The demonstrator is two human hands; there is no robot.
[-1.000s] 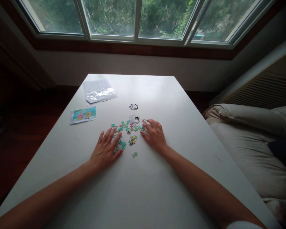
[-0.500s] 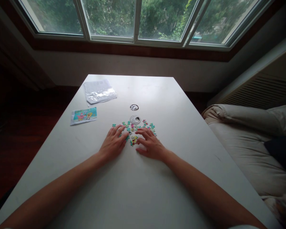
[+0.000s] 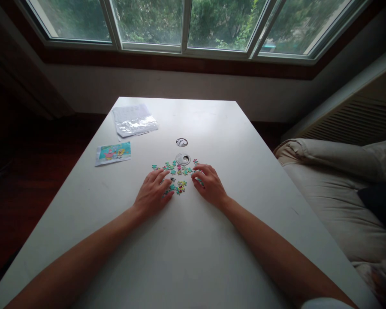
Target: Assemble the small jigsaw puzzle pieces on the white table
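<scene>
Puzzle pieces (image 3: 170,165) lie scattered on the white table (image 3: 186,257), between and under the person's hands, just short of a round cap (image 3: 182,159). The left hand (image 3: 153,191) rests over the left side of the pieces, its fingers slightly apart and the thumb spread away. The right hand (image 3: 210,185) is at the right side, fingers bent; whether they pinch a piece cannot be told. Between the hands sits a yellow cluster (image 3: 182,186). A picture card (image 3: 116,152) lies farther left, near a clear bag (image 3: 137,123).
</scene>
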